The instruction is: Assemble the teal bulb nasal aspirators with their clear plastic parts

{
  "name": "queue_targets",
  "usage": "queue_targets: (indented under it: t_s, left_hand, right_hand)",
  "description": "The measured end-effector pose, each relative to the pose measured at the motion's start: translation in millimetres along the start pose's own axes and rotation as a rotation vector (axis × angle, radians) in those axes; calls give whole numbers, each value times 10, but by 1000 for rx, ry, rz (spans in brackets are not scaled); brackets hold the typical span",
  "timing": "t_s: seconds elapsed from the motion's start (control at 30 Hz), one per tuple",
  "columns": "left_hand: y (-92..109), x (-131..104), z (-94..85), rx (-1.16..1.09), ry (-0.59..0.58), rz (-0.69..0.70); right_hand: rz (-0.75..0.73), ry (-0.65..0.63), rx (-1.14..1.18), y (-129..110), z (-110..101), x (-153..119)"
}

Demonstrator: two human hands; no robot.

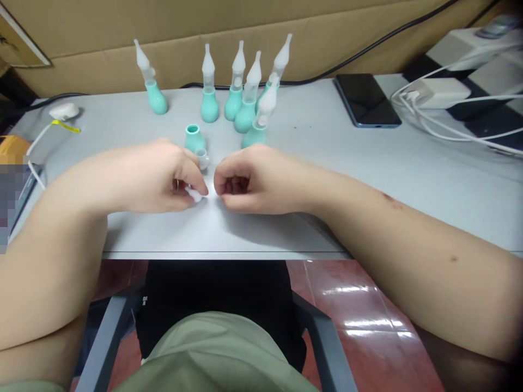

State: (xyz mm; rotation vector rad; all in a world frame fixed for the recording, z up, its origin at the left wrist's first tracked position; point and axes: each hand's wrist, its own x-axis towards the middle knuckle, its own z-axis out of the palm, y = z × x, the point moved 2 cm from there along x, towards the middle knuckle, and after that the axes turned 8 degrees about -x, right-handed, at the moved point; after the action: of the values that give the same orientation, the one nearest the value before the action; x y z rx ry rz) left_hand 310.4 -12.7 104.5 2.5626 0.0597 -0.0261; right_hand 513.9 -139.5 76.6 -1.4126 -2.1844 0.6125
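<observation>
My left hand (163, 177) is closed, pinching a small white nozzle tip (195, 194) between thumb and fingers just above the table. My right hand (257, 179) is curled close beside it with the fingertips together; whatever it may hold is hidden. Behind my left hand stands an open-topped teal rubber bulb (193, 137), and a small clear plastic connector (203, 158) lies against it. Several assembled nasal aspirators, teal bulbs with white tips, stand at the back, among them one at the left (157, 99) and one (210, 106) near the middle. The nearest aspirator (255, 135) is partly hidden by my right hand.
On the grey table (310, 158), a black phone (368, 100) lies at the back right, near white chargers and cables (441, 95). A white plug-like device (64, 111) with a cable sits at the left. A cardboard-coloured panel (171, 60) closes off the back.
</observation>
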Motion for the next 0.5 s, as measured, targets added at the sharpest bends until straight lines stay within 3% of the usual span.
queue_targets:
  t_s: [0.1, 0.23, 0.43, 0.5]
  left_hand:
    - [6, 50, 78, 28, -61, -4]
    - [49, 20, 43, -3, -42, -62]
    - [150, -19, -171, 137, 326, -74]
    - [116, 16, -157, 224, 335, -116]
  right_hand:
    - [48, 82, 71, 60, -90, -7]
    - [141, 135, 176, 86, -127, 17]
    - [253, 224, 318, 63, -156, 35]
    - [278, 248, 338, 77, -161, 36]
